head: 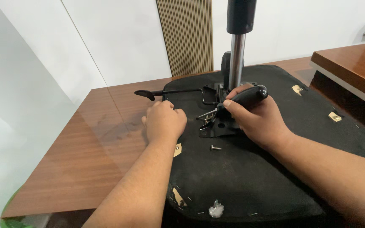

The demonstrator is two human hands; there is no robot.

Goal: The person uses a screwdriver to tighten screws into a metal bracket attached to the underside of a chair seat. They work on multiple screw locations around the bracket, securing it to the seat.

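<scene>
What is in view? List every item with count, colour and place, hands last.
seat underside: one, black fabric, upside down on the table
metal plate: one, black, at the seat's middle
gas cylinder: one, chrome and black, upright from the plate
lever: one, black, sticking out left
loose screw: one, silver, on the fabric
table: one, brown wood
screwdriver: one, black handle, tip at the plate
left hand: one, resting on the seat edge
right hand: one, gripping the screwdriver

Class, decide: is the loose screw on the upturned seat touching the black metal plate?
Apart. The head view shows black fabric between the loose screw and the plate.
</scene>
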